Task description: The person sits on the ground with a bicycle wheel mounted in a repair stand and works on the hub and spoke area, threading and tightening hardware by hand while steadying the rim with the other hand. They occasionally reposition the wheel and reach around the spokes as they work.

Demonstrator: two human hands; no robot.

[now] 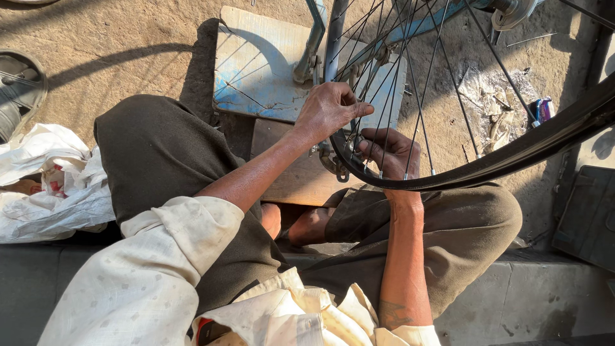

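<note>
The bicycle wheel (512,150) stands upright on its rim in front of the seated person, close between the knees, so the spokes fall within easy reach of both arms. The left hand (330,110) reaches into the wheel from the near side, fingers curled and pinched onto a thin spoke (356,96), apparently to steady it. The right hand (392,154) sits just inside the dark rim, below the left hand, its fingers closed around a small metal tool or fitting at the base of the spokes; what exactly it grips is too small to tell. Behind the wheel lies a worn blue-painted board (256,70) on the dirt ground, with the bicycle frame (320,32) rising from it. Far left of the wheel, crumpled white sacking (45,186) lies beside the person's thigh.
</note>
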